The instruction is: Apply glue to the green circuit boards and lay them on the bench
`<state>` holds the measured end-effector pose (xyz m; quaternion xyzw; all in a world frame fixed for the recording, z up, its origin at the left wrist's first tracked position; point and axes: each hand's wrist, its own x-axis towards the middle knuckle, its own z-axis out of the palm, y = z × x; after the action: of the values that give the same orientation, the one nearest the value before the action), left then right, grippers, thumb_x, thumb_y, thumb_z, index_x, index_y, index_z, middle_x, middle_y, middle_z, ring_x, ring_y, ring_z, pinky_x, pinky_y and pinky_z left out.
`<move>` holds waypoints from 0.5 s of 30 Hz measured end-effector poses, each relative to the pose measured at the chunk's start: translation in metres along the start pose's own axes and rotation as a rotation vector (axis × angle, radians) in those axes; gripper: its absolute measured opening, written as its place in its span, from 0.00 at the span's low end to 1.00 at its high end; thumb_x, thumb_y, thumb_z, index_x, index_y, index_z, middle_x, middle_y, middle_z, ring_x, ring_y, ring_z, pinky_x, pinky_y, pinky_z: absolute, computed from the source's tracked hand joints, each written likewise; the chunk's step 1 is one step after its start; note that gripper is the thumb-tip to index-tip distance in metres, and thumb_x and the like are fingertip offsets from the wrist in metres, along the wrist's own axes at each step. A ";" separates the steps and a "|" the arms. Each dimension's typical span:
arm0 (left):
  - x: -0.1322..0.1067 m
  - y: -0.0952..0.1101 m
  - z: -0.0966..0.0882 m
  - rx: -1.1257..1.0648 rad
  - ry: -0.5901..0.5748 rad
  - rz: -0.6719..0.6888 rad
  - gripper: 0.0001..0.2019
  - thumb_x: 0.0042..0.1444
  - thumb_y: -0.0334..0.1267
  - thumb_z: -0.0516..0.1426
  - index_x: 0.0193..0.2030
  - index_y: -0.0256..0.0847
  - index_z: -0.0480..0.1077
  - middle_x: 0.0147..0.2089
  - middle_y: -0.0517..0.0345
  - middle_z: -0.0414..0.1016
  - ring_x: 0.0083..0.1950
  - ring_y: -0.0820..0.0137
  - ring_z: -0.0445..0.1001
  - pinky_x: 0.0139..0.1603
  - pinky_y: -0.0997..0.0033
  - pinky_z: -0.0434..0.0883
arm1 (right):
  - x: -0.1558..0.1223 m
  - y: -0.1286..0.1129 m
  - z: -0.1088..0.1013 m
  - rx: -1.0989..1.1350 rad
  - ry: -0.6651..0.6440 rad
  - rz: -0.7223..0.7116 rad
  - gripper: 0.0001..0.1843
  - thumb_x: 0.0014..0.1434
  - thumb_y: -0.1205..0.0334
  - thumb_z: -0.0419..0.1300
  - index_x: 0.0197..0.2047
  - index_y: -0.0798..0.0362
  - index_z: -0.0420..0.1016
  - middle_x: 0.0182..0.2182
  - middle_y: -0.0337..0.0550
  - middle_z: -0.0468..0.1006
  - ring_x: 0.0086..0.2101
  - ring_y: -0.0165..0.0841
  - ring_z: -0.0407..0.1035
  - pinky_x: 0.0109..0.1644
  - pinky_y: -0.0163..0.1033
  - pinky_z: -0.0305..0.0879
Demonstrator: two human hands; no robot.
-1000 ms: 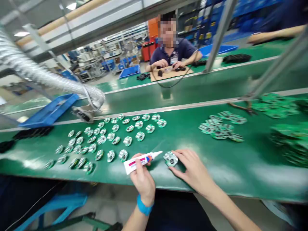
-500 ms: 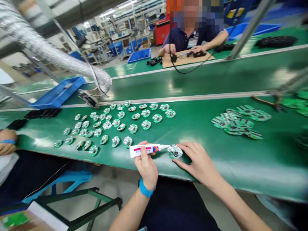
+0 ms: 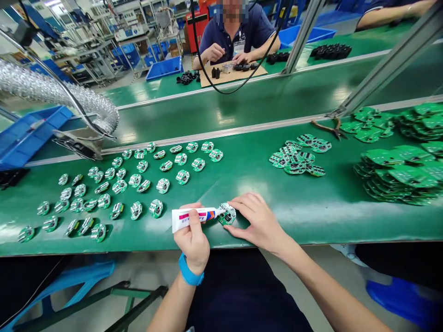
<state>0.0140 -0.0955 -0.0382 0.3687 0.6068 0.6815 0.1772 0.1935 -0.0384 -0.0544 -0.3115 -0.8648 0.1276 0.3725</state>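
Seated worker at a green worktop (image 3: pixel 263 180), viewed from its near edge. The left hand (image 3: pixel 191 240), with a blue wristband (image 3: pixel 188 272), pinches a white glue tube (image 3: pixel 194 216) between thumb and curled fingers, holding it level with the nozzle pointing right. The nozzle meets a round circuit board (image 3: pixel 227 214), which lies near the front edge of the worktop, about mid-length. The right hand (image 3: pixel 258 221) is spread, its fingertips (image 3: pixel 238 205) pressed against the board's far side to steady it. Whether any glue has reached the board cannot be made out from this view.

Left of the hands, many similar boards (image 3: pixel 119 186) lie singly in loose rows, well apart from one another. Right of the hands, a smaller heap of boards (image 3: pixel 296 157) lies overlapped, and larger stacks of boards (image 3: pixel 398 173) occupy the right end of the worktop. As laid out, the spaced rows appear to be the finished share and the heaps and stacks the share remaining, with the stacks forming a large part of it. Pliers (image 3: pixel 330 128) lie near the far edge, beyond the heap.
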 end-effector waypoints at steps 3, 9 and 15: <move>-0.002 0.003 0.001 0.038 -0.030 0.104 0.17 0.73 0.48 0.58 0.40 0.39 0.80 0.38 0.54 0.81 0.35 0.72 0.79 0.34 0.76 0.74 | 0.001 -0.001 -0.001 -0.012 0.021 -0.013 0.22 0.67 0.54 0.69 0.59 0.53 0.73 0.48 0.51 0.82 0.45 0.45 0.74 0.54 0.55 0.69; -0.004 -0.003 0.000 0.066 -0.064 0.217 0.13 0.73 0.40 0.57 0.41 0.39 0.81 0.41 0.52 0.81 0.42 0.69 0.80 0.41 0.72 0.75 | 0.002 -0.002 -0.002 -0.033 0.033 -0.031 0.22 0.68 0.54 0.68 0.59 0.55 0.73 0.47 0.52 0.83 0.45 0.46 0.74 0.54 0.55 0.69; -0.005 -0.002 0.000 0.089 -0.071 0.253 0.12 0.73 0.38 0.57 0.41 0.39 0.81 0.41 0.52 0.81 0.42 0.68 0.80 0.42 0.70 0.75 | 0.002 -0.002 -0.001 -0.055 0.037 -0.053 0.22 0.67 0.55 0.69 0.58 0.57 0.73 0.47 0.53 0.83 0.45 0.46 0.74 0.54 0.55 0.69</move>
<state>0.0168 -0.0984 -0.0410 0.4738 0.5783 0.6573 0.0949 0.1923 -0.0391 -0.0518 -0.3010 -0.8689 0.0878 0.3831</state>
